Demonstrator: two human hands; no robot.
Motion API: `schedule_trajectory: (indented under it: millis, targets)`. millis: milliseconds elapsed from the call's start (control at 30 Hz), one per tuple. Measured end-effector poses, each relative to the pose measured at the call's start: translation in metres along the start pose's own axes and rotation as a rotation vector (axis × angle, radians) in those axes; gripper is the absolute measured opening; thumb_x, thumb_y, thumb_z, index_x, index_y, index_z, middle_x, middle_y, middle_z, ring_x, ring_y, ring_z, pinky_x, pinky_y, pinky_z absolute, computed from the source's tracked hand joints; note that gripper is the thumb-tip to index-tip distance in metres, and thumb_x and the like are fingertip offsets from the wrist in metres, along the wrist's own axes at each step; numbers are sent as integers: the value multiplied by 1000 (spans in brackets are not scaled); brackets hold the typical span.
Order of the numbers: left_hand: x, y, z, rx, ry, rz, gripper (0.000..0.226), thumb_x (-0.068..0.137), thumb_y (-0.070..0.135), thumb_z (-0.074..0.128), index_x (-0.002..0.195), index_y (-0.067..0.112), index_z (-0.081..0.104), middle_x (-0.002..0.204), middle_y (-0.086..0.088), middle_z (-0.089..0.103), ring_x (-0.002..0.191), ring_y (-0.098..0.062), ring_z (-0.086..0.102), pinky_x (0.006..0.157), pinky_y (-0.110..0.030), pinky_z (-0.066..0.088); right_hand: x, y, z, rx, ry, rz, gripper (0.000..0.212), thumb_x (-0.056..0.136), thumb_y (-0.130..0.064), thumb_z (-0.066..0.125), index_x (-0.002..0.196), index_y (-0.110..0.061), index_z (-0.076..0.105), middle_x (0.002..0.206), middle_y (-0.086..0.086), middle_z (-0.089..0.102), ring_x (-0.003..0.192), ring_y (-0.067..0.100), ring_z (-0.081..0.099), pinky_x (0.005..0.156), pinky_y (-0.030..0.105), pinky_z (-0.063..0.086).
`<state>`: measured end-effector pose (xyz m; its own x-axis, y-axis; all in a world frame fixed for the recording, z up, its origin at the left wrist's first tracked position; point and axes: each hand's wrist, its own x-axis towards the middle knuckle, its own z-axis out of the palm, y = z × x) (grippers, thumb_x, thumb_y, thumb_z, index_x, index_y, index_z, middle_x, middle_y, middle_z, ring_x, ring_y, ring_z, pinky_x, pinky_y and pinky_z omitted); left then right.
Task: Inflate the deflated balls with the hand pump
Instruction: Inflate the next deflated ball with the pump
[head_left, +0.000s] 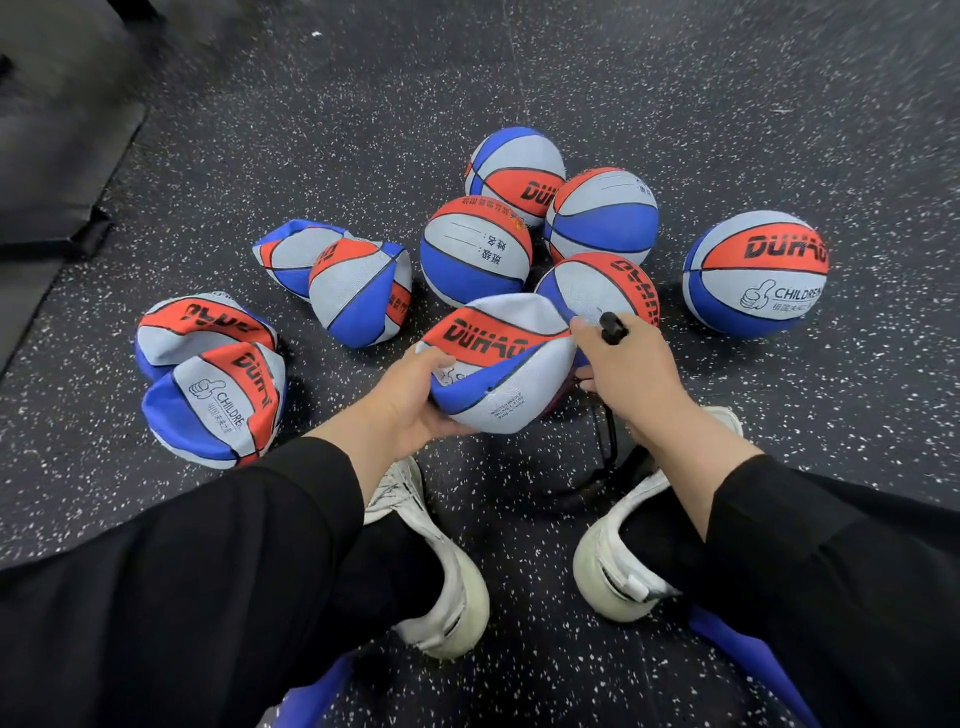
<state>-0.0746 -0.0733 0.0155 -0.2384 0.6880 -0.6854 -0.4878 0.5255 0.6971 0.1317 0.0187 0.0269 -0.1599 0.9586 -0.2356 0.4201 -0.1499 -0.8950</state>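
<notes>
Left hand (410, 395) gripped the crumpled red-blue-grey rubber ball (498, 364); beside it, right hand (628, 374) clasped the black pump nozzle (613, 328), apparently. Needle insertion pending; valve must be located.

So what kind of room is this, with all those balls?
Probably a gym or sports room. The floor is dark speckled rubber, a black mat lies at the left, and many small basketballs sit around, some flat.

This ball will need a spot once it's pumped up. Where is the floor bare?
Bare floor lies right of the lone round ball, and beyond the farthest ball. It is crowded between the flat balls and the round cluster.
</notes>
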Motion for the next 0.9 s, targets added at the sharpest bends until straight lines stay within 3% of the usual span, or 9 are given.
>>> schedule_trajectory:
  millis: [133, 300, 400, 500, 600, 667, 733, 833, 900]
  targets:
    - [-4, -3, 3, 34, 67, -138, 29, 93, 11, 46, 117, 12, 63, 100, -12, 76, 80, -32, 74, 64, -51, 62, -7, -2, -2, -161, -53, -67, 42, 96, -51, 57, 91, -9, 60, 76, 6, 66, 75, 31, 69, 69, 37, 53]
    - [-5, -19, 14, 30, 158, -235, 31, 95, 11, 44, 123, 8, 58, 121, -20, 65, 92, -37, 69, 50, -51, 59, -21, -4, 5, -201, -250, -143, 35, 101, -47, 49, 121, -19, 44, 103, -10, 54, 92, 15, 53, 78, 24, 32]
    - [-6, -29, 17, 7, 217, -251, 24, 100, 17, 44, 118, 12, 59, 111, -17, 63, 90, -37, 68, 50, -51, 59, -25, 1, 6, -225, -226, -231, 23, 100, -44, 53, 109, -23, 46, 84, -10, 56, 76, 13, 54, 74, 29, 37]
    - [-7, -37, 19, -15, 238, -266, 14, 102, 17, 43, 100, 15, 57, 104, -14, 62, 84, -34, 67, 59, -52, 59, -21, 4, 6, -184, -249, -222, 19, 97, -46, 59, 92, -27, 57, 70, 7, 64, 58, 20, 63, 69, 40, 54]
    - [-4, -44, 20, -20, 244, -266, 15, 99, 18, 43, 100, 16, 58, 112, -15, 66, 80, -32, 68, 56, -46, 60, -21, 1, 7, -185, -279, -229, 23, 97, -51, 55, 100, -29, 62, 74, 0, 64, 66, 17, 63, 73, 34, 50]
    - [-1, -46, 19, -24, 267, -253, 16, 99, 21, 44, 102, 18, 60, 107, -14, 67, 76, -30, 68, 52, -43, 60, -21, 3, 9, -210, -275, -224, 37, 99, -55, 46, 122, -27, 53, 96, -7, 62, 88, 15, 59, 83, 31, 40]
    - [3, -45, 17, -38, 292, -229, 19, 98, 25, 47, 109, 18, 60, 105, -12, 64, 76, -31, 69, 52, -43, 60, -23, 6, 11, -210, -227, -232, 41, 101, -52, 43, 130, -22, 43, 111, -4, 56, 100, 17, 53, 85, 30, 35]
    - [4, -43, 18, -28, 288, -203, 30, 93, 27, 51, 121, 19, 59, 118, -15, 63, 86, -37, 71, 56, -46, 60, -26, 6, 12, -208, -149, -288, 27, 102, -46, 48, 114, -22, 47, 95, -1, 61, 87, 19, 56, 77, 33, 38]
    - [2, -42, 18, -7, 276, -195, 31, 91, 26, 51, 120, 19, 59, 123, -17, 63, 90, -38, 71, 57, -46, 60, -23, 5, 13, -235, -173, -317, 19, 100, -43, 55, 101, -24, 58, 81, -7, 63, 74, 10, 57, 71, 30, 39]
